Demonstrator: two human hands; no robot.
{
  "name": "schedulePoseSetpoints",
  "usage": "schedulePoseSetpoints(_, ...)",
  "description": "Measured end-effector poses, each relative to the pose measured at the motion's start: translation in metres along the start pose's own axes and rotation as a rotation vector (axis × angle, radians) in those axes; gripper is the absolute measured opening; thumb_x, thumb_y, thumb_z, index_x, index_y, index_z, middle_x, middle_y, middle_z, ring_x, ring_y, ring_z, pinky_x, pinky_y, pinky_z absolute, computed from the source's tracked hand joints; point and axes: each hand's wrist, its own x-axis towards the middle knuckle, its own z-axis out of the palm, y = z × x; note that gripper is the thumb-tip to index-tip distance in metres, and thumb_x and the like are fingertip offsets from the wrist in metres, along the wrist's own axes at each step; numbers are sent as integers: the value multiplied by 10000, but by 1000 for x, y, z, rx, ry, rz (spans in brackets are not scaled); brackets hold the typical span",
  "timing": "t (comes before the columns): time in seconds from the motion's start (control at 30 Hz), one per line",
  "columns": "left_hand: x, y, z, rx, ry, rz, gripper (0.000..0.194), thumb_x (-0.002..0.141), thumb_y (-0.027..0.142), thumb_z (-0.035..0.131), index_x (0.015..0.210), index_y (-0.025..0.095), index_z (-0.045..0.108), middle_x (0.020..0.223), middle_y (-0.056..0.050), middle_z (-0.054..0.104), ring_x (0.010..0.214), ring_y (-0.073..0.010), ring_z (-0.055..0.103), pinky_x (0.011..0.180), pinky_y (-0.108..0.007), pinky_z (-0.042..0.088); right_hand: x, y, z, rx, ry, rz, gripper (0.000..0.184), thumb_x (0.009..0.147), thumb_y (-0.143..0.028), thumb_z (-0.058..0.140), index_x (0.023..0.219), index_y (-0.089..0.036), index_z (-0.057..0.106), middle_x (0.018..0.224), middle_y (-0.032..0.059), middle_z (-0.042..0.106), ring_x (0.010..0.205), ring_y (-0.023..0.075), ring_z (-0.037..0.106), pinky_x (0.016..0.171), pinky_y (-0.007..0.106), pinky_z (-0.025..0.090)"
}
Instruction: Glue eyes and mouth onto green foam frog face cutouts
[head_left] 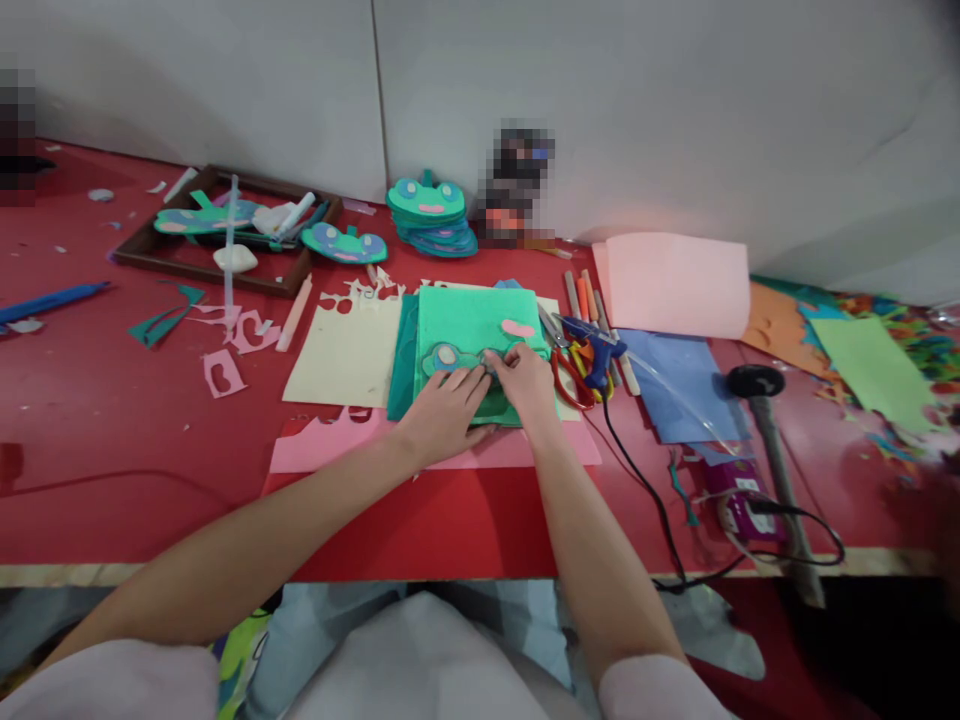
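A green felt frog face (465, 365) with a blue-rimmed pale eye lies on a stack of bright green felt sheets (472, 310). My left hand (448, 408) rests flat across its lower edge, fingers stretched out. Bent over the other end of the face, my right hand (521, 380) has its fingertips closed at the felt eye piece (489, 362), which they partly cover. A small pink felt mouth piece (517, 328) lies just above the right hand. Darker green felt (403, 360) shows under the stack's left side.
Scissors (571, 378), a blue glue gun (596, 350) and markers (585, 298) lie to the right, beside a hammer-like mallet (772, 450) and a power cord. Finished frog faces (427, 205) are piled behind. A wooden frame (210, 255) and pink scraps are at left.
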Motion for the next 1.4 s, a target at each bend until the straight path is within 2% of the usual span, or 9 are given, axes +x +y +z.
schedulePoseSetpoints(0.27,0,2,-3,5,-5,0,589,870,425,406,1332,59,398,1392,-140,430,1206,-273,399,975,-409,318,-5,-4,2,-79,31,-26,319,829,-496,487,772,-193,569,716,50,653,680,183,595,622,274,377)
schedulePoseSetpoints(0.5,0,3,-1,3,0,-3,598,876,427,403,1334,42,392,1374,-145,449,1194,-277,408,972,-416,324,-1,-3,-3,-91,-46,-29,323,796,-516,531,726,-201,550,716,41,652,727,200,613,624,273,383)
schedulePoseSetpoints(0.87,0,5,-3,30,-17,-4,593,879,417,401,1337,40,390,1365,-157,452,1197,-280,406,977,-414,324,-4,-15,2,-190,5,44,401,834,-530,461,839,-152,597,789,131,677,750,255,643,637,321,417)
schedulePoseSetpoints(1.13,0,4,-1,28,-24,-5,598,882,421,394,1343,40,381,1386,-146,431,1210,-277,395,980,-418,324,-1,-1,-2,-103,-62,-106,305,835,-490,500,792,-192,551,755,48,664,730,191,618,611,266,365)
schedulePoseSetpoints(1.4,0,4,-2,45,-28,-7,595,885,422,387,1345,45,386,1381,-146,439,1211,-275,395,985,-412,321,-3,-4,-3,-124,-61,-69,286,850,-465,485,828,-188,553,780,61,664,725,199,614,601,275,353)
